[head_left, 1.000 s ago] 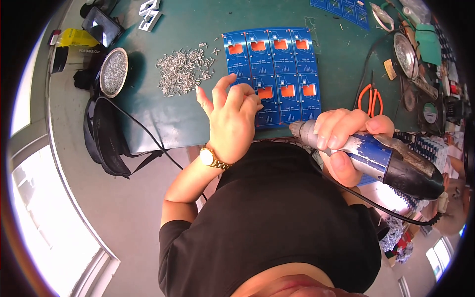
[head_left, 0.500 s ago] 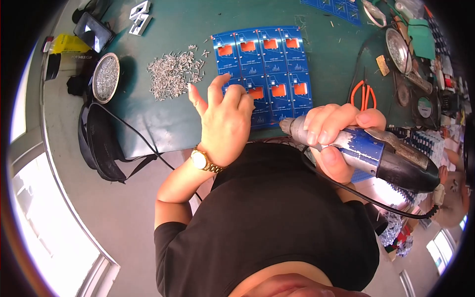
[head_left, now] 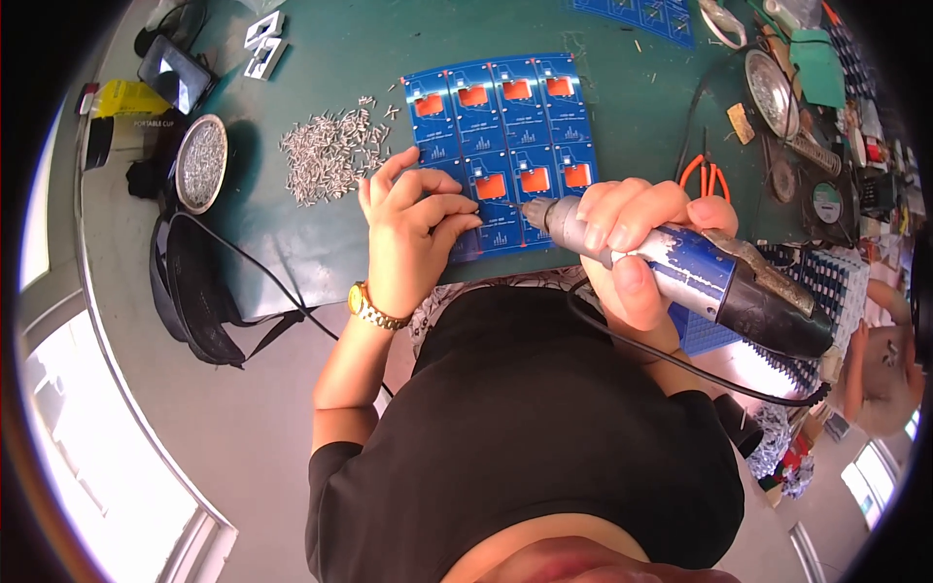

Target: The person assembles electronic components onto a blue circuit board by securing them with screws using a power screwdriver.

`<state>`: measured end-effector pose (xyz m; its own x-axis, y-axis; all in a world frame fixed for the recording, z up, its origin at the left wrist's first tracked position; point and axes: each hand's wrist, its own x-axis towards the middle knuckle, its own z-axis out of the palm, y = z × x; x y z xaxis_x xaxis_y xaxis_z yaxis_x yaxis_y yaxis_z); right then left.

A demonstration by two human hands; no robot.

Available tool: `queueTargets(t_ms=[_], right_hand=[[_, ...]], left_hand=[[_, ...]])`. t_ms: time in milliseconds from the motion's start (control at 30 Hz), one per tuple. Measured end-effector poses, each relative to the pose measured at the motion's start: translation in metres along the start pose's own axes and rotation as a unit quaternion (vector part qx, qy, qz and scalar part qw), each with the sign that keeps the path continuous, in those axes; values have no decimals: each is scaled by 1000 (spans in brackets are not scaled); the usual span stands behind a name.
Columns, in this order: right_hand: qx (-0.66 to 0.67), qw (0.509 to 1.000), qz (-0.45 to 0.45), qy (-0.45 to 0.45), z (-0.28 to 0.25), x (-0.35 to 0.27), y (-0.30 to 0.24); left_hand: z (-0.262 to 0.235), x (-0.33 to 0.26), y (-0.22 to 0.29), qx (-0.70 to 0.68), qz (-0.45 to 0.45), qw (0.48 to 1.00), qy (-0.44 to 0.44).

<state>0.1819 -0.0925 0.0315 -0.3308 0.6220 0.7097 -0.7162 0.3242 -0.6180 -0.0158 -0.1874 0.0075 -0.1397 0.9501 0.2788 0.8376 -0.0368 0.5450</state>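
Observation:
My right hand (head_left: 632, 243) is wrapped round a corded electric screwdriver (head_left: 685, 277) with a worn silver, blue and black body. Its nose points left, low over a blue printed circuit board panel (head_left: 501, 136) with orange rectangles in its sections. At the panel's lower left, my left hand (head_left: 413, 219) has thumb and forefinger brought close together in a pinch. Anything between those fingertips is too small to make out. Just beyond the left hand lies a loose pile of small silvery screw-like pieces (head_left: 330, 155) on the green table mat (head_left: 321, 78).
Round metal dishes stand at the left (head_left: 202, 163) and far right (head_left: 773, 92). Orange-handled pliers (head_left: 707, 177) lie right of the panel. A phone (head_left: 178, 73), white brackets (head_left: 262, 47) and another blue panel (head_left: 646, 15) sit farther back. The screwdriver's black cord (head_left: 700, 374) hangs near my right forearm.
My left hand has drawn its fingers into a pinch at the panel's lower left. The screwdriver has moved left, its nose now over the panel. The whole view has shifted slightly.

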Motion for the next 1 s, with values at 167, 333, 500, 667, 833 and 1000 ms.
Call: queueTargets(t_ms=[167,333,500,667,833,1000], right_hand=[[36,999,7,17,5,-2,12],[38,998,33,-28,7,4,13],[34,997,51,-40,16,8,10],[28,992,18,-123,18,21,11],[48,985,6,-163,20,25,18],[9,984,21,-176,20,24,11]], left_hand=[[6,-2,-2,-45,-5,999,20],[8,-3,-2,-47,2,998,28],[9,-5,-2,-29,15,998,53],[6,-1,-2,-39,15,998,46],[7,-4,-4,-41,14,998,48],[6,-2,-6,-75,8,996,40]])
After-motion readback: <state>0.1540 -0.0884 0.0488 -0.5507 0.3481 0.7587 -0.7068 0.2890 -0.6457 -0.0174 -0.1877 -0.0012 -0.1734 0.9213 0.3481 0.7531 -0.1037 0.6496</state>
